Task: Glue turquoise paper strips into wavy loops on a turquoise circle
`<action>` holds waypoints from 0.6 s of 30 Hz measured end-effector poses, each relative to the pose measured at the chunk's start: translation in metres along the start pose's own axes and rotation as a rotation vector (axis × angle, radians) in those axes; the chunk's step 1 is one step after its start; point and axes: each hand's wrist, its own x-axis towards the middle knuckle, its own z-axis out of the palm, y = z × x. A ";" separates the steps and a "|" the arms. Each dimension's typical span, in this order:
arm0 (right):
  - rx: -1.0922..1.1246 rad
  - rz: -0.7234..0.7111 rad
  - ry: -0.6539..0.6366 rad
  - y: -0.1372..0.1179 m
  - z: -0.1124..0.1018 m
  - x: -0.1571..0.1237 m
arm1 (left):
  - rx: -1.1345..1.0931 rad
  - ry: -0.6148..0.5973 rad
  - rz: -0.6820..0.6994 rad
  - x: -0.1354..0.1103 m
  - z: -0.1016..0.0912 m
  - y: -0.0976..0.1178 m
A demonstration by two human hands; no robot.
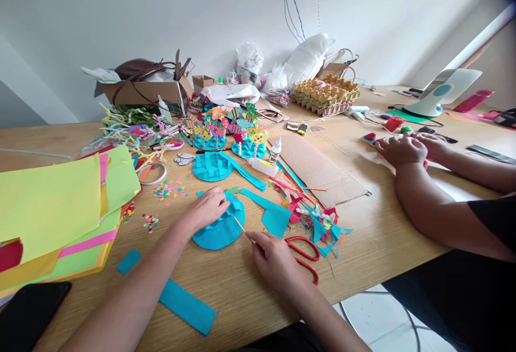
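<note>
My left hand [207, 207] rests on a blue paper disc [217, 231] on the wooden table [363, 234], fingers curled and pressing its upper edge. My right hand [272, 252] pinches a thin wooden stick [241, 225] whose tip touches the disc's right side. Red-handled scissors [304, 255] lie just right of my right hand. Further back are another blue disc [212, 167] covered in paper strips and finished discs with colourful paper fish [231, 126].
Stacked coloured paper sheets [60, 207] lie at the left, a black phone [28, 311] at the near left corner. Blue strips [177, 301], glue bottles [268, 161], cardboard [318, 169], egg trays [324, 94] and a box [141, 88] crowd the table. Another person's hands [407, 150] work at the right.
</note>
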 end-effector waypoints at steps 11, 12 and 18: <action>-0.133 0.027 -0.070 -0.007 0.002 0.008 | 0.027 0.016 -0.054 0.004 0.005 0.003; -0.154 0.035 -0.075 -0.008 0.002 0.009 | 0.026 0.018 -0.054 0.004 0.005 0.003; -0.203 0.043 -0.073 -0.009 0.006 0.013 | 0.011 0.026 -0.051 0.003 0.006 0.001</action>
